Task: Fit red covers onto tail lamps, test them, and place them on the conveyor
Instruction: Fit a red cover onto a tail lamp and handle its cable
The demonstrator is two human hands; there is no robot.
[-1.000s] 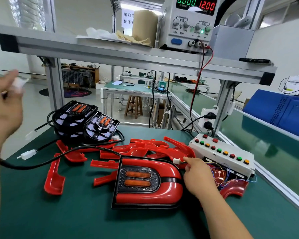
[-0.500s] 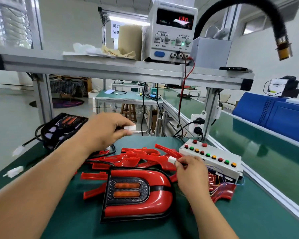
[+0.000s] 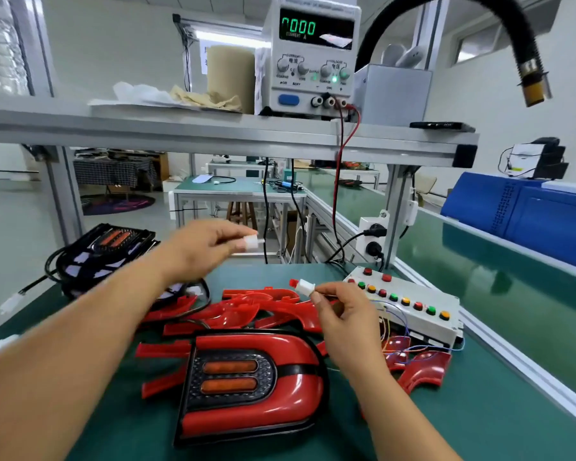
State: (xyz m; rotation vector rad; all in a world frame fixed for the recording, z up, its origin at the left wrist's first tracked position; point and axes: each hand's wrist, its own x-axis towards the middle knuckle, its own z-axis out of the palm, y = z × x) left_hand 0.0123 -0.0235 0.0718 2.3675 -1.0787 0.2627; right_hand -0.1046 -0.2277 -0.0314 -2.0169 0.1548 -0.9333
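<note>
One lamp (image 3: 250,384) was already covered; a plug (image 3: 250,242) was pinched in the left hand (image 3: 207,249), a socket (image 3: 305,287) in the right hand (image 3: 341,314), not yet joined; testing and conveyor (image 3: 479,271) placement were left.

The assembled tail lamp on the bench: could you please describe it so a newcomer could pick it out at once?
On the green bench, look nearest the viewer, below the right hand. The assembled tail lamp lies flat in front of the loose red covers. Unlike the bare lamps at far left, it wears a glossy red cover.
</note>
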